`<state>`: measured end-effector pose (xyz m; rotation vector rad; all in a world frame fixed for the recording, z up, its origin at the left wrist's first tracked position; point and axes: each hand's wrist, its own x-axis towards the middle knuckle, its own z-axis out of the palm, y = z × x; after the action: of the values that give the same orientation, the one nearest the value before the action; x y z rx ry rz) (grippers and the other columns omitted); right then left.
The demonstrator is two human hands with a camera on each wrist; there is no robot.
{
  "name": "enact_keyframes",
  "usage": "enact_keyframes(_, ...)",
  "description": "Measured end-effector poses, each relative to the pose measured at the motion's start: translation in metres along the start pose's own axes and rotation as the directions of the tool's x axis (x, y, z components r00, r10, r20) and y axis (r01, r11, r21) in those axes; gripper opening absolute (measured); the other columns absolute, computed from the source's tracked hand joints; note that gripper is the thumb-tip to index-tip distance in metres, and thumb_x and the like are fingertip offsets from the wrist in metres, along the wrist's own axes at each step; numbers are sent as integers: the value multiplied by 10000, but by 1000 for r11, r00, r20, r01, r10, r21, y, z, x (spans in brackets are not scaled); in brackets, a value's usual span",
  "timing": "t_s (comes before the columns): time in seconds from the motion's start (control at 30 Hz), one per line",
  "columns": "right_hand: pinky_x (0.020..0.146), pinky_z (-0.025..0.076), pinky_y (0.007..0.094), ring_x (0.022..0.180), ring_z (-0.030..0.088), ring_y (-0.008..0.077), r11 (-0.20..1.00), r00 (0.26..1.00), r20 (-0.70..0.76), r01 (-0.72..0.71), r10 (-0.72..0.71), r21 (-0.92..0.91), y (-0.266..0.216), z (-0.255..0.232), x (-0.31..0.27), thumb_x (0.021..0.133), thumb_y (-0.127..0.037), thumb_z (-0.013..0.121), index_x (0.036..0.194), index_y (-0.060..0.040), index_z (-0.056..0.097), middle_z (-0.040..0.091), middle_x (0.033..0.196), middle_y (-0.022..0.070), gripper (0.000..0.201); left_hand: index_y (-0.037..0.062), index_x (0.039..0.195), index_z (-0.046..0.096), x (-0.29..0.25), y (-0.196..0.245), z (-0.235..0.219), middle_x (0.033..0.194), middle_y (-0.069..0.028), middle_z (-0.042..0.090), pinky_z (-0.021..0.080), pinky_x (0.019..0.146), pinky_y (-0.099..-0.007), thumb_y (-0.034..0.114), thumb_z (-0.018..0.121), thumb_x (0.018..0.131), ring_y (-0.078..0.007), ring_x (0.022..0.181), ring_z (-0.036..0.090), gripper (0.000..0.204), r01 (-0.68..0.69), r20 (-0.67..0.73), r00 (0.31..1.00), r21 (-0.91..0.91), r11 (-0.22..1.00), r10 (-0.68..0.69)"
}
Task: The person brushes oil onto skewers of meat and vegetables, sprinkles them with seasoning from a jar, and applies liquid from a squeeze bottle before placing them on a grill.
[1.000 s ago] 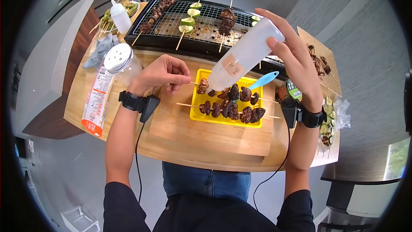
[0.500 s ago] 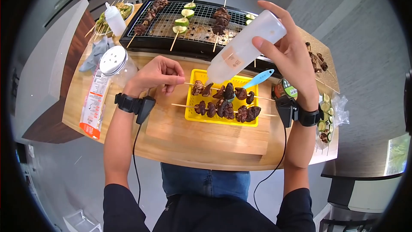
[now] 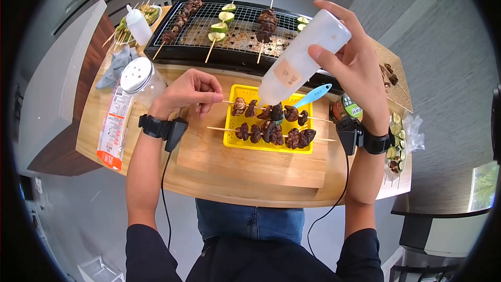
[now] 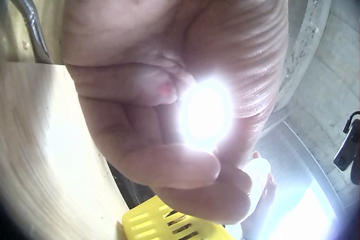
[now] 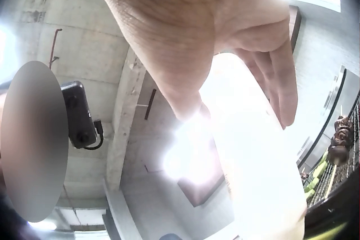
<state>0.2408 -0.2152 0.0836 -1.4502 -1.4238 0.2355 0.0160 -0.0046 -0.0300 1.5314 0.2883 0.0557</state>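
My right hand (image 3: 355,68) grips a translucent squeeze bottle (image 3: 302,55), tilted with its nozzle down over the yellow basket (image 3: 269,147). The nozzle end overlaps the upper meat skewer (image 3: 291,113) in the head view. Between thumb and fingers, my left hand (image 3: 195,91) pinches the left end of that skewer's stick. A second meat skewer (image 3: 266,132) lies across the basket nearer me. A blue-handled brush (image 3: 314,95) leans in the basket. In the right wrist view the bottle (image 5: 253,150) is washed out by glare; bright light covers part of the left palm (image 4: 135,82).
Behind the basket stands a black grill (image 3: 240,66) carrying meat and green vegetable skewers. At left are a shaker jar (image 3: 138,75), a seasoning packet (image 3: 112,130), a grey cloth (image 3: 116,65) and another squeeze bottle (image 3: 138,25). A jar (image 3: 344,108) and sliced-vegetable skewers (image 3: 396,141) sit at right.
The bottle's nozzle has shifted right along the upper skewer, from its left-end pieces toward the middle. My left hand keeps its pinch on the stick. The head view has shifted slightly.
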Motion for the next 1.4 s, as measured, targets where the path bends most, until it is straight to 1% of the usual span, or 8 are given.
enact_keyframes(0.17,750,541,301,849,661,177,1000,1000,-4,-8,8,-13,1,-3,-1,788,-159,700,1309,-102,466,647,1009,118,574,-10,828,605,1,-2,-1,595,-32,606,426,394,-183,98,712,826,-101,450,597,152,1,7,1000,-4,1000,-1)
enact_keyframes(0.43,759,537,296,847,665,179,1000,999,-29,-21,21,-10,-4,-11,-2,783,-155,699,1306,-104,465,653,989,107,575,-9,834,608,-1,1,0,594,-27,606,415,393,-179,93,704,827,-98,452,597,141,10,-2,1000,9,1000,-10)
enact_keyframes(0.5,759,536,295,841,665,176,1000,999,-39,-25,24,-12,-5,-12,-3,781,-163,699,1302,-102,469,654,980,101,572,-18,861,628,-1,2,-1,631,-27,618,426,417,-180,90,696,840,-87,487,598,129,20,22,1000,0,1000,-20)
enact_keyframes(0.6,734,531,289,810,658,161,999,1000,-23,-17,17,-31,-3,-10,-3,768,-181,702,1292,-107,482,657,963,95,573,-19,861,628,-1,0,-2,629,-27,617,427,417,-181,92,698,839,-87,488,599,132,20,24,1000,1,1000,-20)
enact_keyframes(0.67,706,523,283,778,649,149,993,1000,8,8,-7,-117,-2,-6,-2,756,-194,706,1287,-118,492,661,954,97,577,-19,861,628,-1,-1,-2,628,-27,617,427,417,-180,93,699,839,-86,488,599,134,18,27,999,-2,1000,-18)
enact_keyframes(1.1,699,526,288,775,654,152,995,999,-39,15,-19,-102,0,-3,-1,760,-198,710,1284,-115,496,669,960,105,572,-18,857,629,-1,0,-1,628,-25,616,422,418,-179,97,706,834,-83,485,594,140,7,18,1000,-6,1000,-7)
enact_keyframes(1.17,708,529,288,780,655,157,996,997,-54,55,-59,-75,1,-7,-1,766,-200,711,1283,-111,496,664,966,101,567,-18,854,629,-1,0,-1,622,-25,615,420,419,-180,98,706,834,-82,484,593,141,7,18,1000,-2,1000,-7)
enact_keyframes(1.4,715,533,287,782,654,158,998,999,-44,7,-10,-70,1,-17,-3,776,-202,708,1285,-105,492,651,976,91,561,-14,844,628,-1,0,-1,611,-23,612,413,418,-181,103,706,835,-82,481,590,141,7,7,1000,13,1000,-7)
